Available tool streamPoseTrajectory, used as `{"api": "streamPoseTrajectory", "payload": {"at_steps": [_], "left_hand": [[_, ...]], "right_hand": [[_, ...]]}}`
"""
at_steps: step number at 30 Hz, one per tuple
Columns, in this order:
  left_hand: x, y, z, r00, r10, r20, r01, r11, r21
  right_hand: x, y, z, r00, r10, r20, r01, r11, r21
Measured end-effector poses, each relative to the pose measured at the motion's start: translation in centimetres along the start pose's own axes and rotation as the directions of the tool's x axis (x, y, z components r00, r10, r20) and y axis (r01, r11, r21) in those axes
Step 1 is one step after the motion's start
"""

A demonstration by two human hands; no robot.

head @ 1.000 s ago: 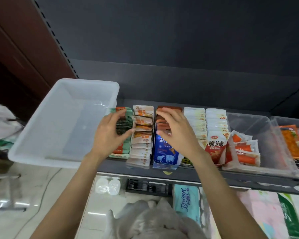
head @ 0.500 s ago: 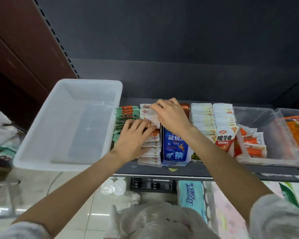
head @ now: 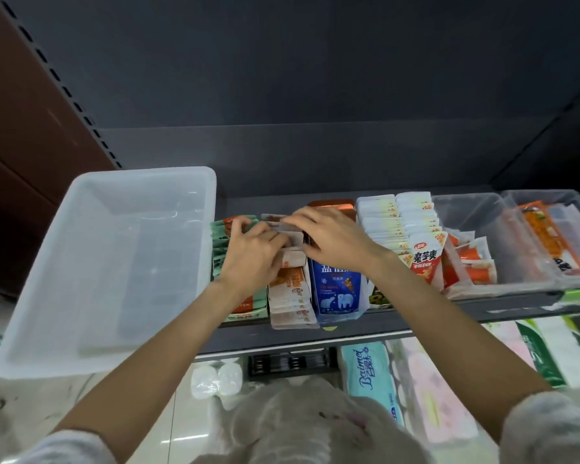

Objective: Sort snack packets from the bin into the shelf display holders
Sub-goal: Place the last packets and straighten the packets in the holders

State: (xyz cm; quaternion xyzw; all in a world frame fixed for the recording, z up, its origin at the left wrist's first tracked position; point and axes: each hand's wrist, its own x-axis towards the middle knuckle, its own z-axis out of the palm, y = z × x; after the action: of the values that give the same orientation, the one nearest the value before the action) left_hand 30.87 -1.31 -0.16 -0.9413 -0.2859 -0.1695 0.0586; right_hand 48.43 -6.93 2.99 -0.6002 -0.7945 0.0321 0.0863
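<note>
At the far left of the shelf (head: 315, 336) sits the translucent white bin (head: 91, 272), its floor bare, as it was a moment ago. Just right of it stands the green-and-orange packet row (head: 219, 242), and next to that the orange-and-white packet row (head: 290, 296). The left hand (head: 251, 256) has moved deeper into the shelf than half a second ago — it now lies over both rows with fingers curled, fingertips meeting a pale packet at the back of the orange-and-white row; whether it truly pinches that packet I cannot tell. The right hand (head: 332, 239) has shifted a little toward the front and left, its fingers bent down onto the same back packets, touching the left hand's fingertips. Under its wrist stands the blue carton (head: 337, 293), then the white packet rows (head: 399, 222), a red-lettered packet (head: 424, 259) and the clear holders (head: 503, 242) farther right — unchanged.
</note>
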Motion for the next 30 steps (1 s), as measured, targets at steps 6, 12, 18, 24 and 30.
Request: {"api": "streamPoseTrajectory", "payload": {"at_steps": [6, 12, 18, 24, 30], "left_hand": [[0.9, -0.8, -0.9, 0.972, -0.225, -0.074, 0.205, 0.955, -0.213], [0.3, 0.7, -0.2, 0.950, -0.229, -0.212, 0.208, 0.971, -0.119], [-3.2, 0.3, -1.7, 0.969, 0.204, 0.141, -0.161, 0.950, -0.267], [-2.4, 0.9, -1.3, 0.942, 0.190, 0.275, -0.185, 0.982, -0.044], [-2.5, 0.8, -0.8, 0.926, 0.240, 0.291, -0.238, 0.970, -0.044]], "right_hand": [[1.0, -0.4, -0.1, 0.994, 0.038, -0.102, -0.039, 0.999, -0.008], [1.5, -0.7, 1.4, 0.991, 0.066, -0.119, -0.087, 0.979, -0.183], [1.9, -0.5, 1.7, 0.975, 0.068, -0.212, -0.103, 0.982, -0.160], [2.0, -0.6, 1.7, 0.979, 0.079, -0.189, -0.110, 0.981, -0.160], [1.9, -0.5, 1.2, 0.985, 0.088, -0.151, -0.111, 0.983, -0.149]]}}
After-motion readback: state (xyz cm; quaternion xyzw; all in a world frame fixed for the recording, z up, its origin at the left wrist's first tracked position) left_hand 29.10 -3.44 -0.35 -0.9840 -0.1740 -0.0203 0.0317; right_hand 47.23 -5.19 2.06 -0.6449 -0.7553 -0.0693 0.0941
